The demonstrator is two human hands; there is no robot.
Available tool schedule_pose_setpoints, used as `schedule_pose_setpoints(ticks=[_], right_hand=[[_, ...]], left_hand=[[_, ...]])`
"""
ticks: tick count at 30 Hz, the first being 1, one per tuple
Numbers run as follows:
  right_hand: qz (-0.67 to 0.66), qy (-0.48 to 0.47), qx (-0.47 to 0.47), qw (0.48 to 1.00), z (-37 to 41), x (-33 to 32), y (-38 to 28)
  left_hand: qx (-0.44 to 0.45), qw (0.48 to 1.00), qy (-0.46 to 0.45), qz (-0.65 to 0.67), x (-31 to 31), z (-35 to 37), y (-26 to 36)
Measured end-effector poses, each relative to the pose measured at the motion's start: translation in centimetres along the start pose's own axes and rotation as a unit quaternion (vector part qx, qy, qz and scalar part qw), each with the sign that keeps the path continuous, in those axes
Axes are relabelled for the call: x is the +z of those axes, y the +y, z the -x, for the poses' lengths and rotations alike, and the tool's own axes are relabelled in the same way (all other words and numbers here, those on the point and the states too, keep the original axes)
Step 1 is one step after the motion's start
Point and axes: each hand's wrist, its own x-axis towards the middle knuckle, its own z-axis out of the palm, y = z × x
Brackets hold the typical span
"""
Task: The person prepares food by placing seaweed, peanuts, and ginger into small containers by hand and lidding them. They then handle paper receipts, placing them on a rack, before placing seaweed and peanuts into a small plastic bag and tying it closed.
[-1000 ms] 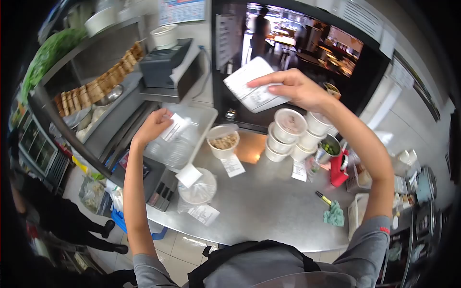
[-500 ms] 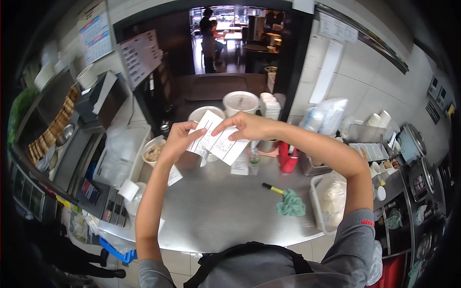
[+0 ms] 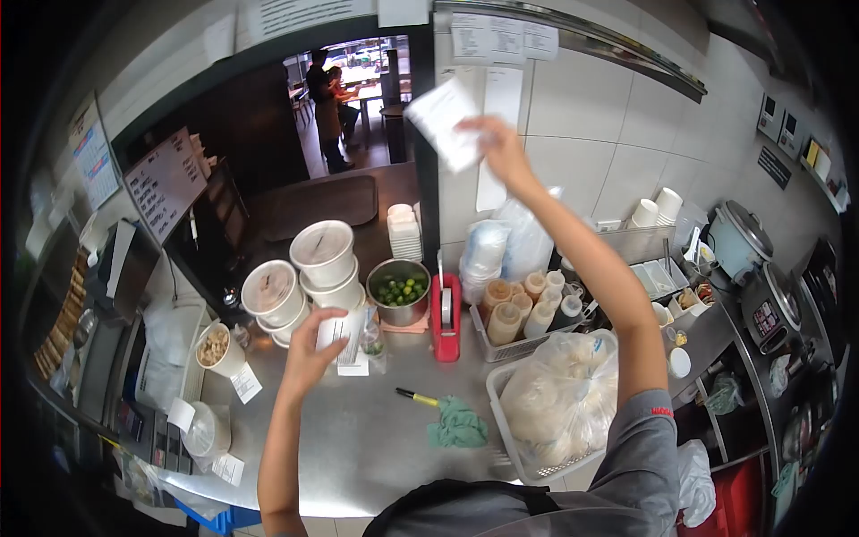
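Observation:
My right hand [image 3: 501, 152] is raised high in front of the tiled wall, closed on a printed paper slip [image 3: 442, 121] that is slightly blurred. Lower down over the counter, my left hand [image 3: 311, 360] pinches another receipt slip [image 3: 344, 333] between thumb and fingers. Just beyond that hand stand lidded white tubs [image 3: 322, 254], some stacked. To their right is a steel pot [image 3: 401, 310] of small green citrus fruit. A red tape dispenser [image 3: 445, 327] stands beside the pot.
Paper sheets [image 3: 497, 38] hang from a metal rail [image 3: 617, 54] on the wall. A green cloth [image 3: 458, 424] and marker [image 3: 415, 396] lie on the steel counter [image 3: 358, 456]. Right are a basket of squeeze bottles [image 3: 506, 322] and a bagged bin [image 3: 559, 394]. Two people stand beyond the hatch.
My hands have moved apart, each keeping a slip. The right hand rose toward the wall; the left dropped slightly lower. The view has turned to the right.

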Motion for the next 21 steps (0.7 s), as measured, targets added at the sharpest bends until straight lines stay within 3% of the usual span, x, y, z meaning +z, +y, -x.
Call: schedule_pose_setpoints(ticks=[1,4,9,12,18,21], right_hand=[[-0.094,0.103,0.111,0.984,-2.2,-1.8,0.0],[-0.022,0.303,0.09,0.948,-8.3,-7.1,7.5],[0.058,0.426,0.159,0.889,-13.0,-14.4,12.5],[0.089,0.427,0.202,0.877,-14.5,-16.4,11.7],[0.079,0.366,0.176,0.91,-18.5,-19.6,13.3],[0.056,0.262,0.218,0.939,-19.0,-20.7,15.4]], left_hand=[[-0.01,1.0,0.004,0.012,0.6,0.4,0.6],[-0.058,0.997,0.012,0.043,2.1,1.8,2.5],[-0.153,0.986,0.037,0.054,2.2,4.9,2.1],[-0.153,0.986,0.059,0.037,1.6,6.8,0.8],[-0.188,0.977,0.101,0.026,0.6,10.3,1.0],[-0.194,0.974,0.113,0.005,0.2,11.6,0.8]])
